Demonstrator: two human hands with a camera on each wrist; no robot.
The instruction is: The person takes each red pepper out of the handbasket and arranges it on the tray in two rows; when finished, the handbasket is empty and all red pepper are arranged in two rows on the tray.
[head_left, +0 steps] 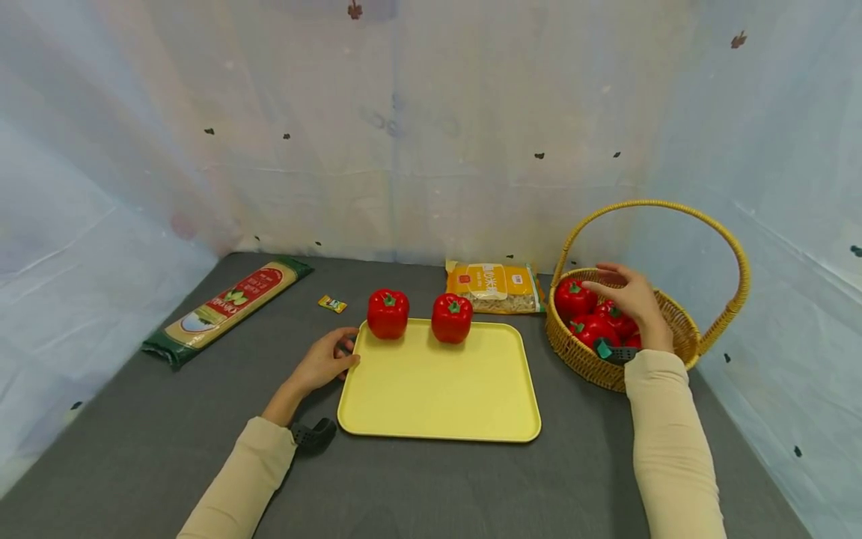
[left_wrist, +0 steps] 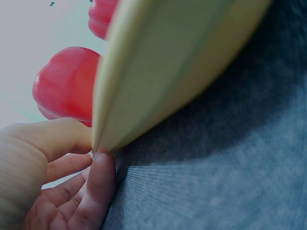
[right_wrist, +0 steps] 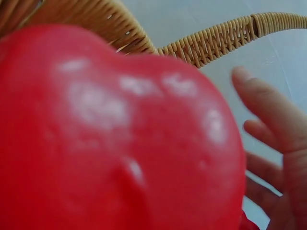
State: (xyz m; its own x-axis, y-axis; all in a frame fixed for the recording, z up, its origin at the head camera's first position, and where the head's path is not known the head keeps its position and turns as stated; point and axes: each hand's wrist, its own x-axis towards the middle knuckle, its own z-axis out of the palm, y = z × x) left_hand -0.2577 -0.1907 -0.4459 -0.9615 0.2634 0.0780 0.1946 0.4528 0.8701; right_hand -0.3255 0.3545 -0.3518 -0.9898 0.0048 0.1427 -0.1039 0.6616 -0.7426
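My left hand (head_left: 325, 362) pinches the left rim of a yellow tray (head_left: 441, 389), thumb on one side and fingers on the other, as the left wrist view shows. Two red bell peppers stand side by side along the tray's far edge, a left one (head_left: 387, 320) and a right one (head_left: 452, 323). Over a wicker basket (head_left: 584, 365) at the right, my right hand (head_left: 633, 301) is spread with its fingers apart. Several red bell peppers (head_left: 592, 329) lie in the basket. One large red bell pepper (right_wrist: 120, 134) fills much of the right wrist view, beside the hand.
A yellow bag of grain (head_left: 494, 288) lies behind the tray, near the back wall. To the left are a long green-ended packet (head_left: 225, 307) and a small yellow sachet (head_left: 332, 304). The basket's tall handle (head_left: 734, 258) arches above the right hand.
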